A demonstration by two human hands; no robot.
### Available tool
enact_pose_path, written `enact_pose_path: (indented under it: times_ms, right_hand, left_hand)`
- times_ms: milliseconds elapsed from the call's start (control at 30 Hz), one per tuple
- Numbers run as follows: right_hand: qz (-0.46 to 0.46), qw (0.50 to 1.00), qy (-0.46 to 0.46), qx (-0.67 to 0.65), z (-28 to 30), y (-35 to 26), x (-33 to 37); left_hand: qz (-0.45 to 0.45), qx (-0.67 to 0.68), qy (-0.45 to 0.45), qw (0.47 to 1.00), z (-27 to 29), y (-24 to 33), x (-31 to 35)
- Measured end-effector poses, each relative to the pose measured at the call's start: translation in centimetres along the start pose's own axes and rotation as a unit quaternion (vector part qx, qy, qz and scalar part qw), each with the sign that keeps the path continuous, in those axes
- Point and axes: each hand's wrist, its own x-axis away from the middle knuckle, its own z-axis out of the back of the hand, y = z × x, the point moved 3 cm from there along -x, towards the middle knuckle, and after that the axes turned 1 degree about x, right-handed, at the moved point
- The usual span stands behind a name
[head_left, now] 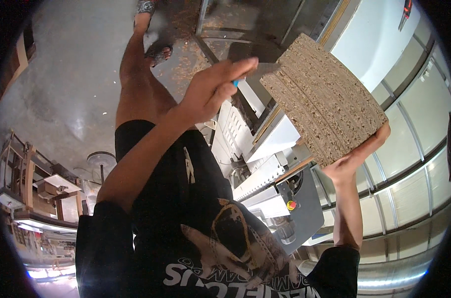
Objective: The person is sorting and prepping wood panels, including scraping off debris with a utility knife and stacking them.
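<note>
My left hand [208,92] is closed around a small blue-handled tool [237,82], mostly hidden in the fingers. A thin, blurred grey blade [269,69] seems to reach from it to the near corner of a stack of particleboard pieces [327,102]; whether it touches is unclear. Raw, speckled edges of the boards face up, with seams running along them. At the stack's lower right end my right hand [357,155] grips and steadies it, the fingers partly out of sight behind the boards.
Beneath the stack stands a white and grey machine [257,181] with a red-and-yellow stop button [291,204]. A red-handled tool [406,12] lies on a white surface [374,42] at upper right. Chips [185,62] litter the floor near my feet. A wooden rack [24,174] stands at left.
</note>
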Motion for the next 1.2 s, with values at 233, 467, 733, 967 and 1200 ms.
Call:
enact_pose_path:
  times_ms: [233,467,733,967,1200]
  right_hand:
    - [0.022,0.999,-0.018,0.016,0.3,-0.1,0.1]
    - [0.047,0.998,-0.014,0.032,0.7,0.3,0.2]
    - [0.039,0.998,-0.010,0.039,0.4,0.2,0.2]
    - [0.015,0.997,-0.037,0.058,0.8,-0.3,0.4]
    - [0.015,0.999,-0.034,0.038,0.9,-0.2,0.4]
  left_hand:
    - [0.070,-0.020,-0.147,0.986,0.2,0.0,1.9]
    - [0.016,-0.048,-0.084,0.995,-0.6,-0.5,1.4]
    - [0.084,-0.081,-0.124,0.985,-0.2,-1.0,-1.0]
    - [0.021,-0.028,-0.073,0.997,-0.5,-1.0,1.5]
    - [-0.007,-0.038,-0.080,0.996,-0.8,-1.5,1.4]
